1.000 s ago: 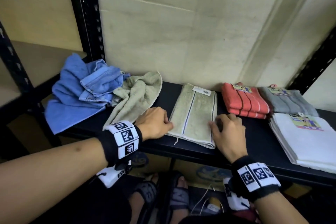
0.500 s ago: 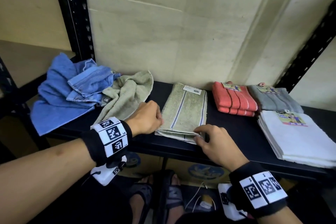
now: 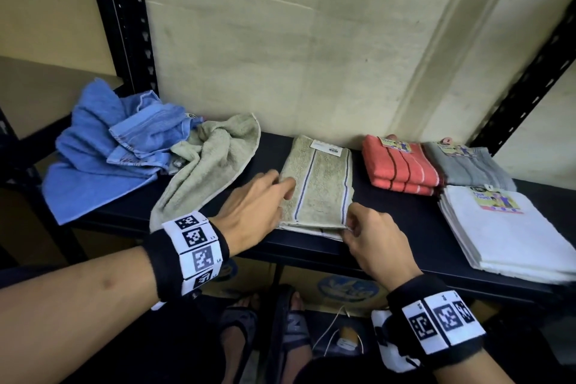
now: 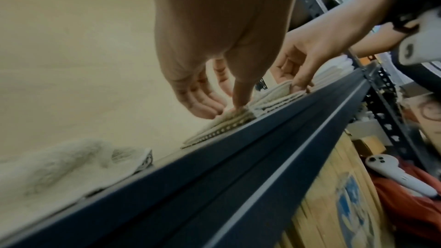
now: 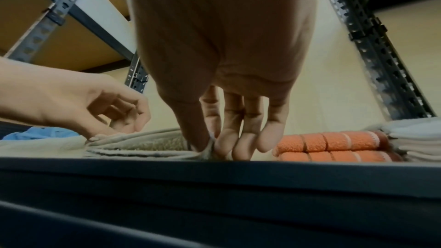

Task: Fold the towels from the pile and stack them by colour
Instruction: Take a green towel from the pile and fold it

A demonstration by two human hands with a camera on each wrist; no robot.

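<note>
A folded green towel with blue stripes lies in the middle of the black shelf. My left hand rests on its left edge, thumb and fingertips touching the top layer. My right hand pinches the towel's near right corner between thumb and forefinger. A crumpled green towel and a heap of blue towels lie to the left. On the right stand the folded coral stack, grey stack and white stack.
Black perforated uprights stand at the back left and far right, with a pale wall close behind the shelf. Beneath the shelf are cardboard boxes and my sandalled feet. The blue heap overhangs the shelf's left front edge.
My right hand slid from the towel's top down to its near right corner and now pinches it. My left hand uncurled its fingers onto the towel's left edge.
</note>
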